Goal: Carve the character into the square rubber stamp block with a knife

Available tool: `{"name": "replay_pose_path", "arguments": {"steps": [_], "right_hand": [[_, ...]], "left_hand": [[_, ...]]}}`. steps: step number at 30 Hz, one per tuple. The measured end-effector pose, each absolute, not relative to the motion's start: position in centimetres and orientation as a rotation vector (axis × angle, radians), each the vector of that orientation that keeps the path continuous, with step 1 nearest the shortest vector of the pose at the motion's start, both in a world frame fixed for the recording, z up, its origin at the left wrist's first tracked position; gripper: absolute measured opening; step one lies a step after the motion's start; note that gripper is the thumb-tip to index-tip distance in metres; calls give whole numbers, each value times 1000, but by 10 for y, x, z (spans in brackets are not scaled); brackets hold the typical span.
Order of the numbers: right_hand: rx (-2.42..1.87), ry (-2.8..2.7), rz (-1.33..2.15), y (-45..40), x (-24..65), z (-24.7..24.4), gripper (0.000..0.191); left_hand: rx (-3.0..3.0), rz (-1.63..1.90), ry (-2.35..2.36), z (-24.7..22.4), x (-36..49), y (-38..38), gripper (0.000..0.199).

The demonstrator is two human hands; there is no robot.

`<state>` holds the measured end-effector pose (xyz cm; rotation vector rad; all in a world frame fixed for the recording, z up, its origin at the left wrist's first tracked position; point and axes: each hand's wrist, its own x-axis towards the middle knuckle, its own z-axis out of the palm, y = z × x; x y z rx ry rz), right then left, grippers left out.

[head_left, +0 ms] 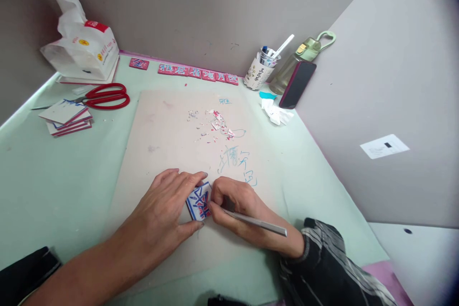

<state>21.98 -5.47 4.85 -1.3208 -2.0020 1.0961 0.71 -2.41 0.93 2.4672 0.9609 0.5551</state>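
Observation:
A small white tile (198,202) with a blue border and a blue character, pinkish red in parts, lies on the beige sheet (143,153). My left hand (168,201) grips it from the left, fingers at its top edge and thumb at its bottom edge. In my right hand (238,205) is a slim silver pen-like tool (263,224), its back end pointing right. The fingers are pinched round it at the tile's right edge and hide its tip. Pink and white shavings (217,124) are scattered farther up the sheet, near blue handwritten characters (231,158).
Red-handled scissors (107,96) and stacked white tiles (68,117) lie at the left, below a tissue pack (86,50). Pink character tiles (195,72) line the back edge. A pen cup (257,71), green bottle (289,69), phone (297,85) and crumpled tissue (276,113) are back right.

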Motion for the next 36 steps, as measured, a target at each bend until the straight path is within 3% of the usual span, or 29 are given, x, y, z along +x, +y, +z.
{"name": "replay_pose_path", "arguments": {"steps": [36], "right_hand": [[-1475, -1770, 1126, -61, 216, 42, 22]], "left_hand": [[2461, 566, 984, 7, 10, -22, 66]]}}
